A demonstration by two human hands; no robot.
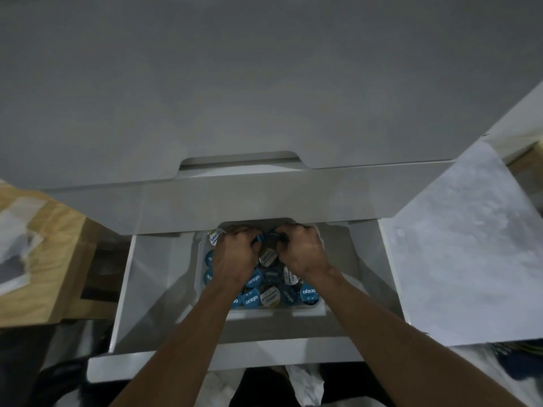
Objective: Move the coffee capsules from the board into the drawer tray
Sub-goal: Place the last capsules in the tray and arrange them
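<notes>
An open white drawer (147,289) holds a pale tray (318,311) filled with several coffee capsules (308,295), most with blue lids, some silver. Both my hands are down in the far half of the tray. My left hand (233,257) has its fingers curled around a blue capsule (259,239). My right hand (299,249) grips a dark blue capsule (274,237) close beside it. A silver capsule (269,256) lies between my wrists. The board is not in view.
A white drawer front (241,204) overhangs the far end of the tray, and a grey cabinet face rises above it. A wooden surface (55,245) stands at the left, a white marbled slab (470,254) at the right. The drawer's near edge (264,356) crosses my forearms.
</notes>
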